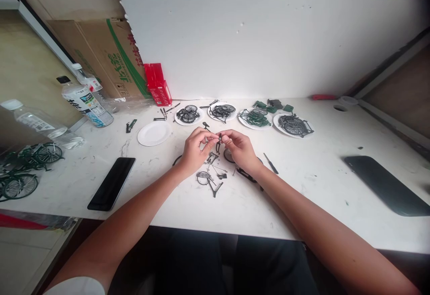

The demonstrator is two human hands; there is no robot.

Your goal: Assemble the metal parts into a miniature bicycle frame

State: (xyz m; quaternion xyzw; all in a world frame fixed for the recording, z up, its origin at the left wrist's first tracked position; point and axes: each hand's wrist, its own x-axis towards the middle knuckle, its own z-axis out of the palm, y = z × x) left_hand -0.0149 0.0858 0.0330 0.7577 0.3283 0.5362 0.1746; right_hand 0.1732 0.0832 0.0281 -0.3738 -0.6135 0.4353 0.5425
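Observation:
Between the fingertips of both hands is a small black forked bicycle part (218, 145), held upright above the white table. My left hand (197, 150) pinches its upper end from the left. From the right, the thumb and fingers of my right hand (240, 149) close on the same end. Below them lie loose model-bicycle parts: a grey ring-shaped part (203, 178), a dark V-shaped part (217, 191) and thin rods. A small spoked wheel (229, 155) is partly covered by my right hand. Just right of that hand rests a small screwdriver (271, 164).
Paper plates with wheels and frames, such as the green-parts plate (255, 118), line the back. A bare plate (154, 133), phone (112, 184), bottles (88, 104) and assembled green model bicycles (20, 186) are left. A dark flat case (386, 185) lies right.

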